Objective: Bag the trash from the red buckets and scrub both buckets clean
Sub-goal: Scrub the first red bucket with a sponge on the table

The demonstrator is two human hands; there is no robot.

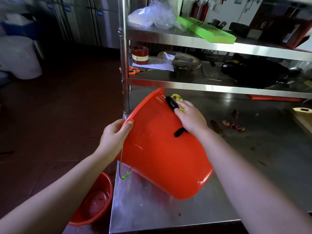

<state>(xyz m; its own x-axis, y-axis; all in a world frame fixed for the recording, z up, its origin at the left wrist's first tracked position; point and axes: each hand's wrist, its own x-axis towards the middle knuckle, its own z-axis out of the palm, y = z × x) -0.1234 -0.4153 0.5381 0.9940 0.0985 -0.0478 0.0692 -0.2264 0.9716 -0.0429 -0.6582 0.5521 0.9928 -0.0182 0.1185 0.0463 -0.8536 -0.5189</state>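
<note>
A red bucket [162, 149] lies tilted on the steel table [148, 208], its mouth turned up and to the left and its base toward me. My left hand [114, 137] grips the bucket's rim at the table's left edge. My right hand [190, 119] presses a yellow scrubbing pad [178, 98] against the bucket's outer wall near the rim, beside a black handle mount [170, 102]. The wire handle with a green grip [125, 174] hangs below the bucket. A second red bucket [94, 201], shallow and basin-like, stands on the floor under the table's left corner.
Bits of food waste [234, 125] lie on the table to the right. Steel shelves [211, 85] rise behind, carrying orange scissors [131, 69], a red tin [140, 55], a black wok [256, 73], a green board [206, 30] and clear plastic bags [152, 14]. A shelf post [125, 65] stands just beyond the bucket.
</note>
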